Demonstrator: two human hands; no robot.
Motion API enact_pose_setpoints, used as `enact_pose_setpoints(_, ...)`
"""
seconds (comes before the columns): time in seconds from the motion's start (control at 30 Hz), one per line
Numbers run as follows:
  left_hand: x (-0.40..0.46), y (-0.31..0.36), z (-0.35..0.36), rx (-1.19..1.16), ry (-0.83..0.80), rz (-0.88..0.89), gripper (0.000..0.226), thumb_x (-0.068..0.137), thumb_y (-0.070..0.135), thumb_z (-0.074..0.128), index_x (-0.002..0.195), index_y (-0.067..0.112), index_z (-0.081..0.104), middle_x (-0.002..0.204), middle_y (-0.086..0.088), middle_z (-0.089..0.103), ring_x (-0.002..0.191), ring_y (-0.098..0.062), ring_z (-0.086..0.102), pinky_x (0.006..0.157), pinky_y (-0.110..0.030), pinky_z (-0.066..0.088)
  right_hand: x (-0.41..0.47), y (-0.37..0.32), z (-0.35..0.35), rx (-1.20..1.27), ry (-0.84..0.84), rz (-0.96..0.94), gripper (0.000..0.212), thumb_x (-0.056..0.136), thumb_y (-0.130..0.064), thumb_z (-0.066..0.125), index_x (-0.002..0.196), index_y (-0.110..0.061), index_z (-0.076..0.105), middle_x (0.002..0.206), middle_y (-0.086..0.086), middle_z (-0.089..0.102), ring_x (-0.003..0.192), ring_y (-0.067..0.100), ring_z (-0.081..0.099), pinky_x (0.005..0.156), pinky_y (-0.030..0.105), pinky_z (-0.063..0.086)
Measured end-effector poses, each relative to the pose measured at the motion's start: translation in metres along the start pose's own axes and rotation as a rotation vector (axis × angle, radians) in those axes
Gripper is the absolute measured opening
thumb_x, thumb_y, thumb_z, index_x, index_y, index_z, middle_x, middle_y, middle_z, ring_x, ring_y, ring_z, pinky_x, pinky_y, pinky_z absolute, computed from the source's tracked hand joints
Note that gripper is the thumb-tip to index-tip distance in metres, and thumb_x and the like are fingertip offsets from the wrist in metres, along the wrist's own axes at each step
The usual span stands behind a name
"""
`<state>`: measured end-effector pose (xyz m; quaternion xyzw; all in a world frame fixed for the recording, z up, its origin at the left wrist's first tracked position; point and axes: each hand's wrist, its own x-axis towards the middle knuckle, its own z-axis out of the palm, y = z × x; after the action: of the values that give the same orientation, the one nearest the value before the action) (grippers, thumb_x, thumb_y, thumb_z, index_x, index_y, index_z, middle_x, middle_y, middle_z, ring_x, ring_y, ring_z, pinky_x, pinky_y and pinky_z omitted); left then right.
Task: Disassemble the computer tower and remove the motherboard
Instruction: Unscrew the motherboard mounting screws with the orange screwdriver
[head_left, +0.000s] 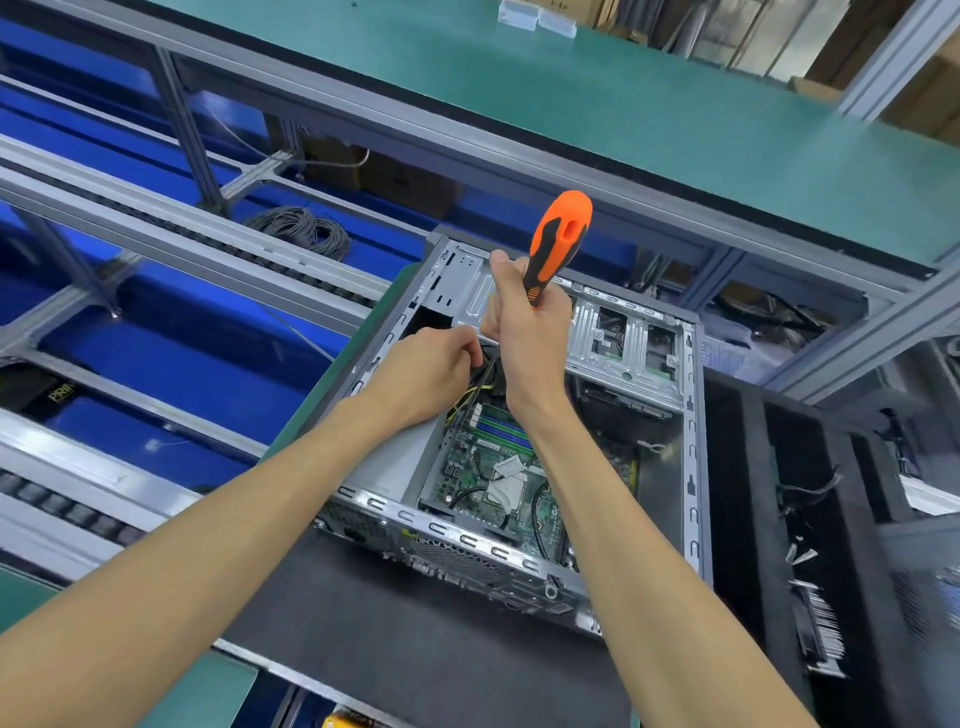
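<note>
The tower (519, 447) lies on its side on a dark mat (415, 649), side panel off, with the motherboard (498, 467) still seated on the case floor, towards the near left of the cavity. The step in hand appears to be the freeing of a cable or fastener at the far left corner of the board, beneath the drive cage (613, 332).

For this to be done well, the yellow and black wires (470, 392) should be drawn aside first, so that the connector or screw beneath is exposed. A plug is best pulled by its body and not by its wires. The screwdriver (556, 244) should be kept square to any screw head, so that the tip is not slipped onto the board. Loosened screws are best set apart from the case.

The left hand (431, 369) is reached into the case from the near left, fingers curled down among the wires; whether the wires are actually pinched cannot be told, as the fingertips are hidden. The right hand (524, 332) is raised above the left, closed round the lower part of the orange and black handle, thumb pointing up. The handle is tilted to the far right. The shaft and tip are hidden behind the hand, so what is touched by them cannot be told.
</note>
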<state>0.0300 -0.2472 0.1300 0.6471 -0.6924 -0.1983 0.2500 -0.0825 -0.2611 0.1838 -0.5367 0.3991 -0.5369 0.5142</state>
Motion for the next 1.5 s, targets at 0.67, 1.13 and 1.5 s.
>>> enact_pose_setpoints(0.67,0.033,0.028,0.005,-0.489,-0.380,-0.213,0.070,0.105,0.048,0.020,0.080,0.008,0.071,0.078,-0.008,0.074,0.069,-0.017,0.069,0.067,-0.027,0.056,0.005,-0.117,-0.039,0.396,-0.043,-0.268,0.043,0.101,-0.013,0.051,0.065,-0.020,0.029,0.049,-0.010,0.020,0.044,0.012,0.016,0.046,0.025,0.022)
enact_pose_setpoints(1.13,0.043,0.064,0.060,-0.419,-0.357,-0.332,0.050,0.103,0.033,0.031,0.079,0.008,0.068,0.050,0.005,0.044,0.044,-0.013,0.034,0.046,-0.023,0.030,-0.006,-0.118,-0.124,0.301,0.192,-0.205,0.044,0.102,-0.013,0.052,0.068,-0.021,0.024,0.052,-0.005,0.016,0.045,0.013,0.012,0.044,0.025,0.018)
enact_pose_setpoints(1.5,0.024,0.067,0.105,0.094,-0.566,0.153,0.008,0.089,0.031,0.066,0.096,0.032,0.071,0.090,0.005,0.067,0.069,0.003,0.055,0.060,-0.026,0.041,-0.008,-0.069,-0.139,0.138,0.258,-0.125,0.049,0.100,-0.021,0.060,0.062,-0.024,0.029,0.048,-0.010,0.024,0.040,0.010,0.019,0.042,0.021,0.023)
